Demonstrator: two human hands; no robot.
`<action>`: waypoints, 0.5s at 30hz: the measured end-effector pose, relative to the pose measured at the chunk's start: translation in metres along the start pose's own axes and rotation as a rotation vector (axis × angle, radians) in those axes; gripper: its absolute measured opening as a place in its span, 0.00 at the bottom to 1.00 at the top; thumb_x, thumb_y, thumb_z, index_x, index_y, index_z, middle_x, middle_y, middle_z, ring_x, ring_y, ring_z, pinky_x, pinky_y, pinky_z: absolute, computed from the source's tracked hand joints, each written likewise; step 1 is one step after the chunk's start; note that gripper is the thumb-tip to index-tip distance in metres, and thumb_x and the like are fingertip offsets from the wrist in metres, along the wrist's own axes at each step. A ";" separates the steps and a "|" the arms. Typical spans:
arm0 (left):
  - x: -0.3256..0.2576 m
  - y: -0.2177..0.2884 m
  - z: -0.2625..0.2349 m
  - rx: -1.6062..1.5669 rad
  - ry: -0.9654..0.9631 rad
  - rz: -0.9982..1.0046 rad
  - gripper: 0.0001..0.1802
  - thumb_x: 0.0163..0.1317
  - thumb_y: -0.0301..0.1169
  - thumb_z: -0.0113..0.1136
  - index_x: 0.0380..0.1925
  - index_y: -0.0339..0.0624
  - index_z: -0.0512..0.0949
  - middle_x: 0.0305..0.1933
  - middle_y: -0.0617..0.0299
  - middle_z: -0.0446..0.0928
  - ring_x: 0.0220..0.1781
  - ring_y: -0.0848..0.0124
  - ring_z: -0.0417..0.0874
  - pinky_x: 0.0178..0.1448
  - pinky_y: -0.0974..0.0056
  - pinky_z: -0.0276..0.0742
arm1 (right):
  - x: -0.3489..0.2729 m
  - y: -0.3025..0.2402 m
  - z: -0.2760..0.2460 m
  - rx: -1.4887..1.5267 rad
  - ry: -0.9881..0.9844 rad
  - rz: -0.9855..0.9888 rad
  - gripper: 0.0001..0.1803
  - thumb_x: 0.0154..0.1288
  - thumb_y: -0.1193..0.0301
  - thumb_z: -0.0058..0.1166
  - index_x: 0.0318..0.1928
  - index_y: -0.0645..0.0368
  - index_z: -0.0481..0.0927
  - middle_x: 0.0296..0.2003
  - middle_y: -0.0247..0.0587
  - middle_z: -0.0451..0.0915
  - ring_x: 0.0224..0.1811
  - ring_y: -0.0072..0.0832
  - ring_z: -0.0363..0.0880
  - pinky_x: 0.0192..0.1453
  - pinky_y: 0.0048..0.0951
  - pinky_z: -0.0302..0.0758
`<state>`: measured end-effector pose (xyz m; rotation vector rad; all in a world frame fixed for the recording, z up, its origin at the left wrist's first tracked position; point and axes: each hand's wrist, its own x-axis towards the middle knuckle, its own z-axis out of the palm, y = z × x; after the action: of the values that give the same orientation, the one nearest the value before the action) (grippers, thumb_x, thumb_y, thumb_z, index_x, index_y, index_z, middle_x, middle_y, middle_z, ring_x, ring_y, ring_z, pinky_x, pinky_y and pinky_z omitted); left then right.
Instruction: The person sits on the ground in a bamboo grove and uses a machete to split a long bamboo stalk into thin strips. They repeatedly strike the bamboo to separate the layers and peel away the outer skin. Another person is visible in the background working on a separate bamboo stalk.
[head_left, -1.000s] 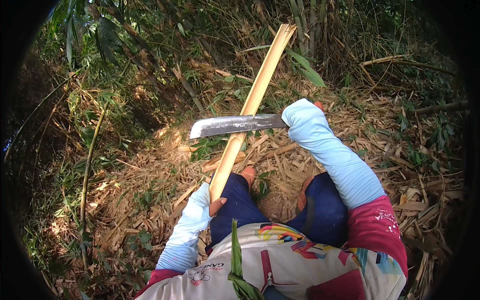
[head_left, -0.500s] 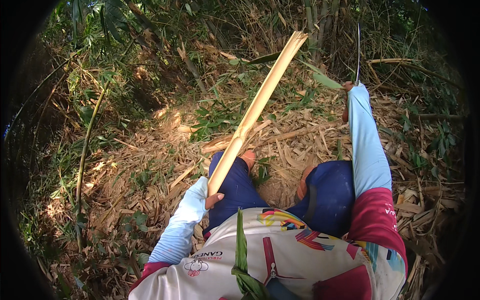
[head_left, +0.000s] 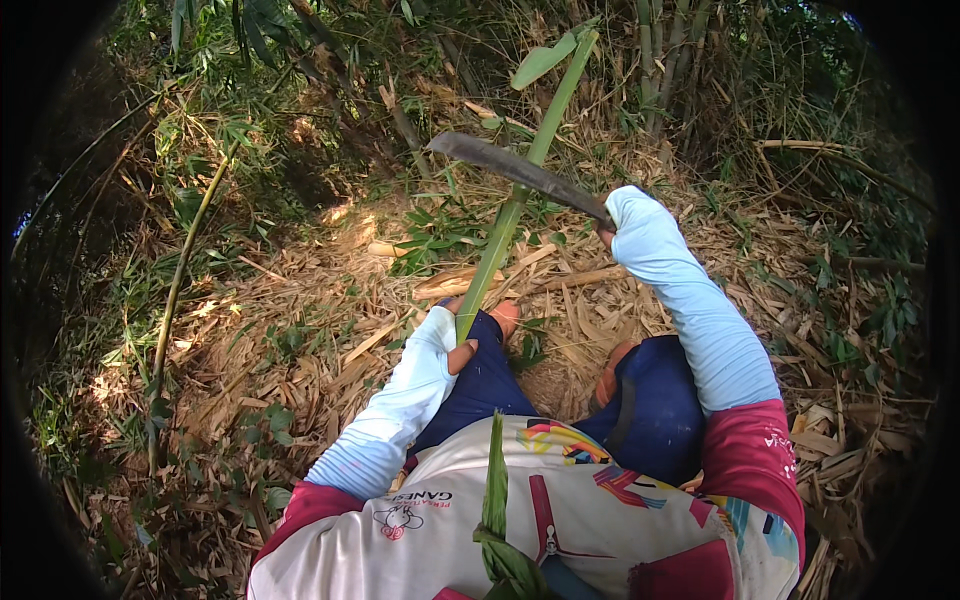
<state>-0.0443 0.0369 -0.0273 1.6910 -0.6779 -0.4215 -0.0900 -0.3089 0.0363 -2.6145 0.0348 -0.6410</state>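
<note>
My left hand (head_left: 455,345) is closed around the lower end of a split bamboo strip (head_left: 488,262). The strip slants up and away to the right, its green outer side showing. In my right hand (head_left: 607,232) is the handle of a machete, mostly hidden by the fist and sleeve. The machete's dark, curved blade (head_left: 545,182) points left and crosses the strip above its middle; whether it cuts in or only passes over, I cannot tell. A flat green sliver (head_left: 540,63) shows beside the strip's far end, attached or loose I cannot tell.
Dry leaves and bamboo chips (head_left: 570,300) litter the ground around my feet. Cut bamboo pieces (head_left: 445,285) lie just ahead. A thin leaning stem (head_left: 185,270) stands at left, and bamboo stalks (head_left: 655,80) rise at the back. A twisted green leaf (head_left: 495,500) hangs before my shirt.
The bamboo strip has turned from its pale hollow side to its green side. My right hand has come inward, swinging the machete from upright at the right to lie across the strip.
</note>
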 end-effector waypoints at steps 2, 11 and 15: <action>-0.002 -0.002 0.002 -0.046 0.047 -0.066 0.28 0.57 0.25 0.63 0.59 0.35 0.69 0.49 0.61 0.76 0.51 0.73 0.74 0.59 0.69 0.67 | 0.001 -0.020 0.007 -0.118 -0.183 0.003 0.12 0.54 0.70 0.65 0.39 0.57 0.79 0.32 0.50 0.78 0.34 0.49 0.80 0.39 0.41 0.76; 0.003 -0.010 0.007 0.108 0.195 0.000 0.18 0.61 0.32 0.66 0.45 0.36 0.71 0.37 0.65 0.73 0.40 0.77 0.70 0.47 0.70 0.68 | -0.004 -0.046 0.038 0.037 -0.325 -0.012 0.14 0.57 0.65 0.66 0.38 0.60 0.78 0.27 0.48 0.77 0.30 0.45 0.78 0.36 0.39 0.76; 0.015 -0.004 0.018 -0.038 0.247 0.069 0.18 0.66 0.33 0.61 0.50 0.34 0.70 0.40 0.63 0.74 0.43 0.76 0.70 0.50 0.69 0.68 | -0.006 -0.042 0.059 0.487 -0.085 0.144 0.20 0.58 0.60 0.69 0.36 0.60 0.75 0.24 0.42 0.74 0.24 0.34 0.76 0.32 0.35 0.74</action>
<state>-0.0433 0.0138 -0.0338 1.6451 -0.5417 -0.1716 -0.0727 -0.2461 0.0048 -2.1424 0.0353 -0.4228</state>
